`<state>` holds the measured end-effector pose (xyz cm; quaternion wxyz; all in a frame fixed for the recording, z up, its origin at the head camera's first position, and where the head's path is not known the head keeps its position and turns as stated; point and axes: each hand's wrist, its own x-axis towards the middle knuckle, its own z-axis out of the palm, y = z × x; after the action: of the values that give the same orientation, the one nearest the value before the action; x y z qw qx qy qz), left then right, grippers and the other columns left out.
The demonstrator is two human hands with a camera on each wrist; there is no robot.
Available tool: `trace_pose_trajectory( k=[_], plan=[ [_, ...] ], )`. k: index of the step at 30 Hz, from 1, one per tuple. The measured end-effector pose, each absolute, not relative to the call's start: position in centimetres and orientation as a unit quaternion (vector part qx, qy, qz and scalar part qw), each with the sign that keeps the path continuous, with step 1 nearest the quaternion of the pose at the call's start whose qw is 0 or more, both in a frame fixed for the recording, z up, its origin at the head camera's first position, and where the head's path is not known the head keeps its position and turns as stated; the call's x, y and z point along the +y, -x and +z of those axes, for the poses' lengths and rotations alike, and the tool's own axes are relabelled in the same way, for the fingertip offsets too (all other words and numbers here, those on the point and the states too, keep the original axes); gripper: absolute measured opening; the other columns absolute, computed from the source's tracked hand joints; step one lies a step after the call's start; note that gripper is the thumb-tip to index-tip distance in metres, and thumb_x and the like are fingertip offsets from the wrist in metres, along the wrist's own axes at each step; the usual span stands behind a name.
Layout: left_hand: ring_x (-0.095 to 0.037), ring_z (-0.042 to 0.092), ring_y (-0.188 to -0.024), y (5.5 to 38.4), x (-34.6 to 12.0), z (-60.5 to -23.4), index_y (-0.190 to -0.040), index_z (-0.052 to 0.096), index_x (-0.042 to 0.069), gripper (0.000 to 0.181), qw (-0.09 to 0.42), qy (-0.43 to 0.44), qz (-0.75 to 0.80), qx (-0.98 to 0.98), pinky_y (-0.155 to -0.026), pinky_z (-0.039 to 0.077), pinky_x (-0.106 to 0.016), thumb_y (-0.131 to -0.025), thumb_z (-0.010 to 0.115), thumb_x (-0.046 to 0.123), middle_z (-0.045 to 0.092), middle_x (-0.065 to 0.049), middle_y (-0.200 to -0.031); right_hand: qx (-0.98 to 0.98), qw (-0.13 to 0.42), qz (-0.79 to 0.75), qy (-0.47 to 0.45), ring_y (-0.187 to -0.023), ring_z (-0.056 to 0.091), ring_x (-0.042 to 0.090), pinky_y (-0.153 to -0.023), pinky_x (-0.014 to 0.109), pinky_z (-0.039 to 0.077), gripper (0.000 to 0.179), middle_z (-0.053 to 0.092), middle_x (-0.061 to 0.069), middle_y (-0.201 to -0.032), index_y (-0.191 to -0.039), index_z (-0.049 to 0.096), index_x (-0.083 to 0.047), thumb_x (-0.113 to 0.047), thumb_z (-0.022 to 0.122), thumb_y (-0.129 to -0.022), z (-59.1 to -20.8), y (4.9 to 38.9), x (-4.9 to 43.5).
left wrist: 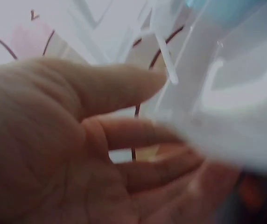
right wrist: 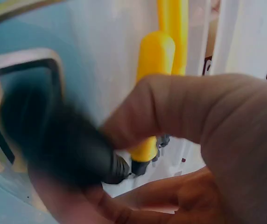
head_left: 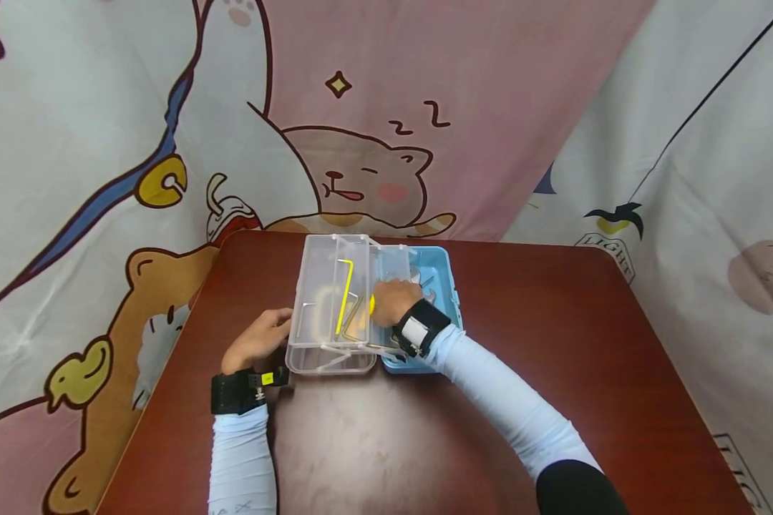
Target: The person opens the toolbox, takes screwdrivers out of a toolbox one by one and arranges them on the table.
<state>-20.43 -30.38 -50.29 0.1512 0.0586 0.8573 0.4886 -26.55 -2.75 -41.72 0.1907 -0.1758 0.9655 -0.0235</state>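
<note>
Case [head_left: 317, 286] left of tray [head_left: 454, 293]

One bare left hand [head_left: 255, 340], one bare right hand [head_left: 396, 301] and two black wrist straps [head_left: 232, 395] are seen. One clear rectangular plastic case [head_left: 320, 275], one light-blue plastic box [head_left: 441, 272], one yellow L-shaped rod [head_left: 344, 299], one rounded yellow handle [right wrist: 156, 52] and one blurred black object [right wrist: 63, 140] are counted.

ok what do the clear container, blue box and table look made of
Clear container: probably glossy hard plastic; see-through walls catch highlights. Blue box: likely smooth plastic; even color, molded rim. Table: semi-gloss, pale sheen on reddish-brown; wood or laminate, can't tell.
</note>
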Motion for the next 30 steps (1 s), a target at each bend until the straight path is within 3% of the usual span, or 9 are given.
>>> trace_pose_trajectory(
  k=[4, 7, 9, 12, 15, 18, 21, 26, 30],
  plan=[
    [-0.043, 0.069, -0.116, 20.2, -29.2, -48.6, -0.149, 0.049, -0.01, 0.053, 0.135, -0.02, 0.505, 0.852, -0.096, 0.06, -0.048, -0.116, 0.036, 0.03, 0.062, -0.033, -0.138, 0.966, 0.189, -0.023, 0.173, -0.081, 0.063, 0.026, -0.072, 0.043, 0.051, 0.021, 0.073, 0.01, -0.094, -0.106, 0.076, -0.009, -0.024, 0.064, -0.099, -41.8, 26.3, -2.6],
    [-0.052, 0.055, -0.138, 19.5, -28.2, -47.0, -0.159, 0.033, -0.008, 0.06, 0.095, 0.025, 0.524, 0.846, -0.108, 0.051, -0.059, -0.117, 0.028, 0.035, 0.045, -0.035, -0.156, 0.967, 0.18, -0.037, 0.175, -0.081, 0.063, 0.026, -0.072, 0.044, 0.052, 0.017, 0.072, 0.011, -0.096, -0.104, 0.076, -0.008, -0.019, 0.064, -0.099, -42.0, 26.1, -2.4],
    [-0.051, 0.046, -0.146, 19.1, -27.1, -45.9, -0.163, 0.026, -0.006, 0.064, 0.062, 0.044, 0.523, 0.849, -0.115, 0.044, -0.061, -0.117, 0.028, 0.038, 0.037, -0.034, -0.163, 0.968, 0.174, -0.054, 0.175, -0.082, 0.064, 0.026, -0.073, 0.044, 0.053, 0.016, 0.072, 0.011, -0.098, -0.103, 0.075, -0.007, -0.016, 0.062, -0.1, -42.2, 26.1, -2.1],
    [-0.049, 0.032, -0.155, 18.9, -24.9, -44.9, -0.166, 0.016, -0.005, 0.072, 0.046, 0.049, 0.504, 0.861, -0.124, 0.031, -0.062, -0.115, 0.034, 0.043, 0.025, -0.032, -0.169, 0.97, 0.163, -0.078, 0.165, -0.082, 0.065, 0.027, -0.072, 0.044, 0.055, 0.019, 0.071, 0.014, -0.1, -0.114, 0.07, -0.003, -0.014, 0.059, -0.102, -42.1, 26.1, -1.4],
    [-0.051, 0.025, -0.157, 19.1, -22.9, -44.6, -0.167, 0.003, -0.006, 0.084, 0.042, 0.042, 0.453, 0.89, -0.126, 0.024, -0.063, -0.112, 0.041, 0.045, 0.015, -0.031, -0.173, 0.974, 0.137, -0.115, 0.138, -0.08, 0.065, 0.028, -0.07, 0.044, 0.055, 0.022, 0.069, 0.015, -0.097, -0.115, 0.067, -0.002, -0.019, 0.056, -0.106, -41.6, 26.3, -0.5],
    [-0.056, 0.029, -0.153, 19.4, -21.9, -45.1, -0.167, -0.004, -0.004, 0.092, 0.032, 0.052, 0.417, 0.907, -0.124, 0.027, -0.066, -0.109, 0.046, 0.047, 0.011, -0.031, -0.174, 0.975, 0.096, -0.168, 0.112, -0.072, 0.063, 0.026, -0.062, 0.04, 0.052, 0.035, 0.065, 0.011, -0.083, -0.094, 0.068, -0.005, -0.031, 0.05, -0.11, -41.3, 27.1, 1.1],
    [-0.057, 0.032, -0.15, 19.4, -21.8, -45.5, -0.167, -0.007, -0.002, 0.094, 0.027, 0.058, 0.411, 0.909, -0.122, 0.028, -0.069, -0.109, 0.048, 0.047, 0.011, -0.03, -0.174, 0.966, 0.059, -0.232, 0.093, -0.061, 0.058, 0.024, -0.054, 0.036, 0.045, 0.051, 0.055, 0.005, -0.069, -0.074, 0.059, -0.01, -0.04, 0.044, -0.112, -40.8, 28.0, 3.1],
    [-0.055, 0.032, -0.15, 19.3, -21.9, -45.8, -0.167, -0.01, -0.001, 0.097, 0.036, 0.052, 0.407, 0.911, -0.121, 0.026, -0.071, -0.108, 0.048, 0.049, 0.008, -0.031, -0.174, 0.96, -0.013, -0.272, 0.068, -0.063, 0.059, 0.028, -0.056, 0.039, 0.046, 0.048, 0.051, 0.005, -0.066, -0.069, 0.054, -0.012, -0.032, 0.041, -0.111, -40.3, 29.5, 7.4],
    [-0.054, 0.043, -0.14, 19.2, -21.8, -45.8, -0.167, -0.009, -0.001, 0.098, 0.034, 0.052, 0.399, 0.915, -0.117, 0.032, -0.07, -0.108, 0.05, 0.048, 0.013, -0.031, -0.172, 0.962, -0.042, -0.268, 0.041, -0.063, 0.057, 0.029, -0.056, 0.04, 0.044, 0.047, 0.05, 0.006, -0.066, -0.07, 0.056, -0.01, -0.028, 0.042, -0.111, -40.8, 30.9, 11.2]
  ],
)
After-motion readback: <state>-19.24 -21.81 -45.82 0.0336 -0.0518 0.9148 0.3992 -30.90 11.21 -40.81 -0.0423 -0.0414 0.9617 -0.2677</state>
